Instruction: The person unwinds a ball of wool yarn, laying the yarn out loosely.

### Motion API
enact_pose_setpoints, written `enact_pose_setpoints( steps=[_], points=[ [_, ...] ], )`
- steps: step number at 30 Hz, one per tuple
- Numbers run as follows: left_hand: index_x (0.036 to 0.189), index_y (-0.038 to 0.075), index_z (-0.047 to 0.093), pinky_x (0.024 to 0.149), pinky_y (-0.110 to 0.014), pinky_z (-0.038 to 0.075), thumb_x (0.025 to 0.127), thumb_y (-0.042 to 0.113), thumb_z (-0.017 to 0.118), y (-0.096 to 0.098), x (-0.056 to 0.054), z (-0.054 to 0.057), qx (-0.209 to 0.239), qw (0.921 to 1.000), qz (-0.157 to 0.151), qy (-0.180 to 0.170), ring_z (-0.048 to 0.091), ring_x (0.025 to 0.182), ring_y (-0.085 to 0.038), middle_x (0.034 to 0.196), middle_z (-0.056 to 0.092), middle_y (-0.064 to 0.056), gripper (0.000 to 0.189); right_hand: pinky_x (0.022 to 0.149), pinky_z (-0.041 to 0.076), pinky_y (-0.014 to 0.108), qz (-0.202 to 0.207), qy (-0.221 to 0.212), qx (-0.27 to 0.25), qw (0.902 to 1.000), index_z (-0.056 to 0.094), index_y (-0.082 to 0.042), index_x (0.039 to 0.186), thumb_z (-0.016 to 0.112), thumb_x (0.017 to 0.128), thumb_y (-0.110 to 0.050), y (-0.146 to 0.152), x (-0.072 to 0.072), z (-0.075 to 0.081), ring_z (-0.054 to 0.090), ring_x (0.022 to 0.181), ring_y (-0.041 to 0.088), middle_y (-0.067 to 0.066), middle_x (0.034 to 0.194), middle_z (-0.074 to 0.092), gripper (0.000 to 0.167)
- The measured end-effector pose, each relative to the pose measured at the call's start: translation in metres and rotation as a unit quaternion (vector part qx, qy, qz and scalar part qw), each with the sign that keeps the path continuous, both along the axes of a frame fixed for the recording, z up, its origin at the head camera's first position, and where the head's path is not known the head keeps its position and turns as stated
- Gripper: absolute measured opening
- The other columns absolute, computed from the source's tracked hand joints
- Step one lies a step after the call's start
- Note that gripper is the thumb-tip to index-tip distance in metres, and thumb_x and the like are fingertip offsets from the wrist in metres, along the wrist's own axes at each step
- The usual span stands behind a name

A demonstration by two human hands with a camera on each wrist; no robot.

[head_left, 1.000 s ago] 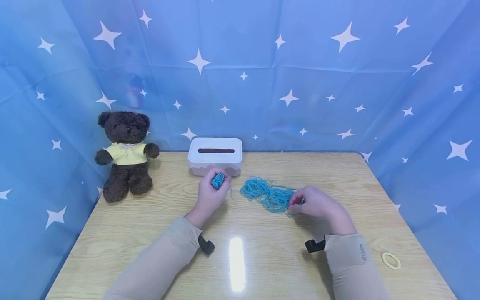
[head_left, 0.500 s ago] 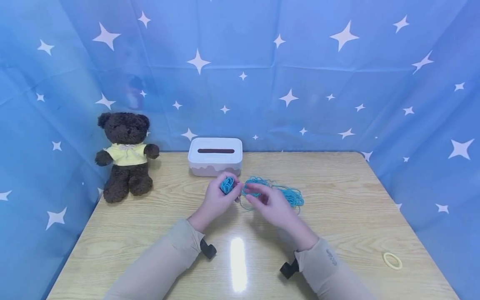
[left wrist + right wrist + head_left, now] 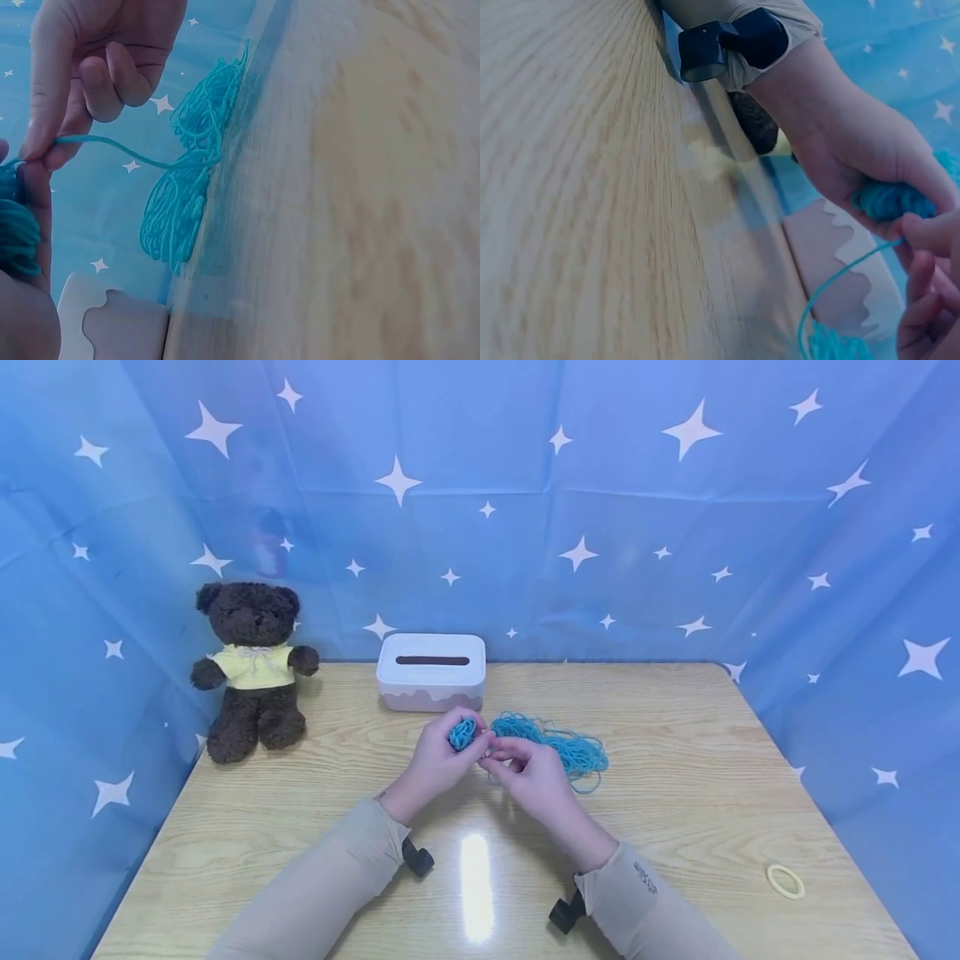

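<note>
In the head view my left hand grips a small wound bundle of turquoise yarn, its fingers curled round it. My right hand meets it fingertip to fingertip and pinches a strand of the same yarn. From that pinch the strand runs to a loose heap of yarn, as the left wrist view shows. The heap lies on the table just beyond the right hand, partly hidden by it. In the right wrist view the wound bundle sits inside the left palm.
A white tissue box with a slot stands behind the left hand. A dark brown teddy bear in a yellow top sits at the table's back left. A pale yellow ring lies at the right. A blue star-printed curtain surrounds the wooden table.
My right hand has moved left from the far end of the yarn heap to my left fingertips. My left hand has shifted slightly right, still holding the bundle.
</note>
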State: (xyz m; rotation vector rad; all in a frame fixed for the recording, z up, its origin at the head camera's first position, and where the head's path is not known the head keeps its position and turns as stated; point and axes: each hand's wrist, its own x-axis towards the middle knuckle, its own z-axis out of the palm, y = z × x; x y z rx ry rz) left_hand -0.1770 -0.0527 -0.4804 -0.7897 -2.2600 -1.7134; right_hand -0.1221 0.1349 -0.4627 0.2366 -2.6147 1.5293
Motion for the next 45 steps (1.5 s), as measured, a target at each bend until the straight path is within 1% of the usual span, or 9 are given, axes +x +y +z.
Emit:
enact_pose_setpoints(
  steps=[8,11,16,20,27,31,35,39,45],
  points=[
    [0.107,0.010,0.071,0.074,-0.024,0.057,0.103,0.011,0.077,-0.005,-0.003,0.001,0.028,0.9996,0.000,-0.003,0.066,0.083,-0.012,0.096,0.076,-0.009,0.007,0.048,0.040,0.023,0.013,0.040,0.058,0.9974,0.086,-0.015,0.110,0.081,0.102,-0.023,0.019,-0.005,0.013,0.051,0.055,0.009,-0.002,0.067,0.067,0.013],
    [0.107,0.006,0.070,0.080,-0.023,0.058,0.101,0.007,0.078,-0.006,-0.005,0.000,0.048,0.9988,-0.003,-0.009,0.068,0.090,-0.010,0.100,0.076,-0.013,0.010,0.051,0.042,0.026,0.018,0.041,0.093,0.9947,0.083,-0.014,0.112,0.078,0.104,-0.021,0.028,-0.006,0.021,0.051,0.058,0.011,0.000,0.075,0.069,0.011],
    [0.110,0.001,0.068,0.088,-0.022,0.061,0.099,0.001,0.076,-0.009,-0.006,0.001,0.080,0.9963,-0.018,-0.026,0.071,0.098,-0.007,0.105,0.074,-0.020,0.014,0.058,0.049,0.026,0.021,0.029,0.155,0.9873,0.080,-0.012,0.124,0.072,0.107,-0.018,0.040,-0.007,0.030,0.057,0.068,0.012,0.006,0.104,0.079,0.019],
    [0.109,0.000,0.070,0.090,-0.022,0.059,0.098,-0.001,0.076,-0.011,-0.006,0.002,0.083,0.9960,-0.016,-0.029,0.070,0.097,-0.009,0.104,0.075,-0.021,0.012,0.064,0.050,0.027,0.021,0.050,0.184,0.9815,0.081,-0.012,0.113,0.071,0.108,-0.015,0.046,-0.007,0.035,0.058,0.073,0.011,0.004,0.108,0.077,0.012],
    [0.105,0.004,0.078,0.086,-0.021,0.057,0.098,0.005,0.078,-0.013,-0.006,0.005,0.042,0.9979,-0.032,-0.037,0.070,0.094,-0.009,0.103,0.081,-0.016,0.007,0.060,0.047,0.026,0.004,0.082,0.160,0.9838,0.079,-0.011,0.110,0.070,0.107,-0.011,0.051,-0.004,0.041,0.053,0.067,0.011,0.003,0.101,0.074,0.009],
    [0.116,0.006,0.079,0.090,-0.022,0.057,0.097,0.008,0.082,-0.014,-0.007,0.005,0.018,0.9969,-0.057,-0.051,0.070,0.102,-0.010,0.113,0.080,-0.017,0.019,0.056,0.046,0.026,0.004,0.082,0.142,0.9865,0.080,-0.012,0.110,0.071,0.107,-0.011,0.049,-0.004,0.042,0.052,0.064,0.013,0.002,0.096,0.071,0.009],
    [0.133,0.007,0.074,0.108,-0.026,0.055,0.093,0.010,0.087,-0.012,-0.007,0.004,-0.011,0.9943,-0.092,-0.054,0.070,0.120,-0.015,0.124,0.078,-0.016,0.042,0.054,0.046,0.025,0.016,0.081,0.130,0.9880,0.081,-0.012,0.111,0.073,0.106,-0.014,0.045,-0.003,0.042,0.053,0.063,0.013,0.000,0.088,0.067,0.009],
    [0.139,0.004,0.071,0.121,-0.034,0.051,0.093,0.010,0.088,-0.009,-0.006,0.005,-0.020,0.9895,-0.132,-0.055,0.073,0.130,-0.020,0.127,0.082,-0.009,0.049,0.054,0.047,0.024,0.020,0.096,0.116,0.9884,0.082,-0.016,0.109,0.077,0.104,-0.016,0.041,-0.001,0.040,0.053,0.063,0.010,-0.003,0.086,0.068,0.007],
    [0.127,0.010,0.078,0.107,-0.028,0.059,0.093,0.014,0.089,-0.007,-0.002,0.005,-0.030,0.9895,-0.124,-0.067,0.077,0.115,-0.019,0.120,0.083,-0.007,0.036,0.054,0.048,0.023,0.045,0.128,0.081,0.9875,0.082,-0.017,0.107,0.079,0.102,-0.013,0.037,0.000,0.038,0.054,0.062,0.006,-0.003,0.087,0.071,0.007]
  ],
)
